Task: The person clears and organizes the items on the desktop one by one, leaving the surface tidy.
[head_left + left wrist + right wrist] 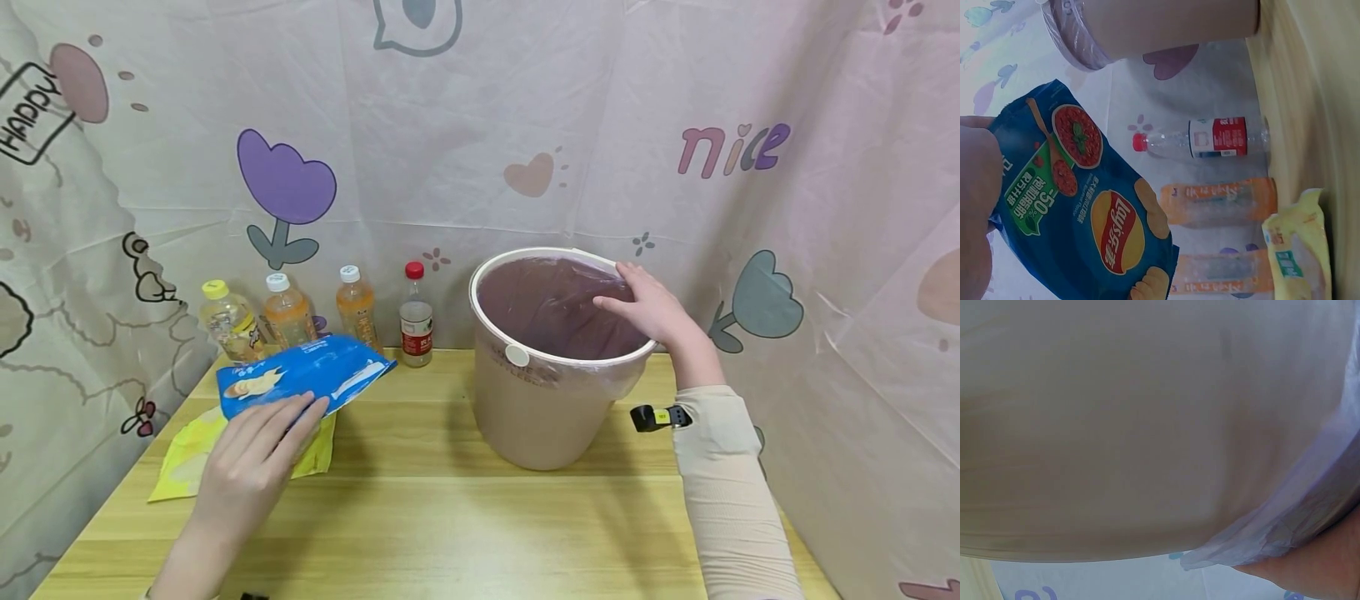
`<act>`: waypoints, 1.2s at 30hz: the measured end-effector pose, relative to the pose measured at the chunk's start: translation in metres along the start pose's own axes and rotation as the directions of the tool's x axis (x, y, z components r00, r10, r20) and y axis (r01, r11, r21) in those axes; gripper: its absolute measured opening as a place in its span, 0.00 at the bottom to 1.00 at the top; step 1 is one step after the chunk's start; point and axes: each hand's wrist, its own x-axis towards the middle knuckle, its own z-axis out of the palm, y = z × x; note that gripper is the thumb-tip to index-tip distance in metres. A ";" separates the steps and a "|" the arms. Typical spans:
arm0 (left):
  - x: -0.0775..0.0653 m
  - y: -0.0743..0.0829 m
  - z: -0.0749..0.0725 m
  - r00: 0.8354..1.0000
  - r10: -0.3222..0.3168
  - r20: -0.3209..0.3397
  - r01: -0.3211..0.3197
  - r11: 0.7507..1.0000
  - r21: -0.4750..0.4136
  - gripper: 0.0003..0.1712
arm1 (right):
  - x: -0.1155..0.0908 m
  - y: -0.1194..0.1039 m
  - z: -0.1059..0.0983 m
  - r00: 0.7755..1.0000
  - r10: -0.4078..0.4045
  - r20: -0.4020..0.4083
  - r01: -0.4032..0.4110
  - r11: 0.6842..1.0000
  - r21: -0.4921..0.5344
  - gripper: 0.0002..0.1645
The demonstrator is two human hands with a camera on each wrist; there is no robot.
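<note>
My left hand (251,467) pinches a blue Lay's chip bag (303,375) by its near edge and holds it raised above the table. In the left wrist view the front of the chip bag (1085,206) shows, with a red sauce bowl, a spoon and chips printed on it. My right hand (651,310) rests on the right rim of a beige trash bin (536,425), fingers spread over the edge. A clear plastic liner (555,308) covers the inside of the bin and folds over its rim. The right wrist view is mostly filled by the bin's side (1104,437).
Under the chip bag lies a yellow bag (187,458) on the wooden table (450,542). Along the back stand a yellow-capped bottle (232,321), two orange-labelled bottles (287,312) with white caps, and a red-capped bottle (416,325). A printed curtain (450,125) hangs behind.
</note>
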 end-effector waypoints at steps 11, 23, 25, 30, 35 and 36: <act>0.016 0.001 0.004 0.996 0.066 -0.056 -0.067 0.998 -0.011 0.17 | 0.000 0.000 0.000 1.000 -0.002 -0.003 0.002 1.000 -0.010 0.52; 0.041 0.000 0.010 0.973 0.152 -0.176 -0.159 0.987 -0.024 0.14 | -0.001 -0.001 0.000 1.000 0.007 0.005 -0.007 1.000 0.002 0.52; 0.046 0.000 0.012 0.965 0.161 -0.204 -0.172 0.985 -0.034 0.14 | -0.001 -0.002 0.000 1.000 0.009 0.008 -0.009 1.000 0.002 0.52; 0.062 0.000 0.015 0.949 0.175 -0.262 -0.198 0.978 -0.064 0.12 | -0.001 -0.002 0.000 1.000 0.015 0.009 -0.015 1.000 0.011 0.52; 0.076 0.001 0.017 0.938 0.179 -0.298 -0.216 0.972 -0.093 0.11 | -0.001 -0.002 -0.001 1.000 0.014 0.006 -0.014 1.000 0.016 0.52; 0.079 0.002 0.018 0.934 0.183 -0.305 -0.223 0.970 -0.100 0.11 | -0.001 -0.002 0.000 1.000 0.013 0.006 -0.013 1.000 0.015 0.52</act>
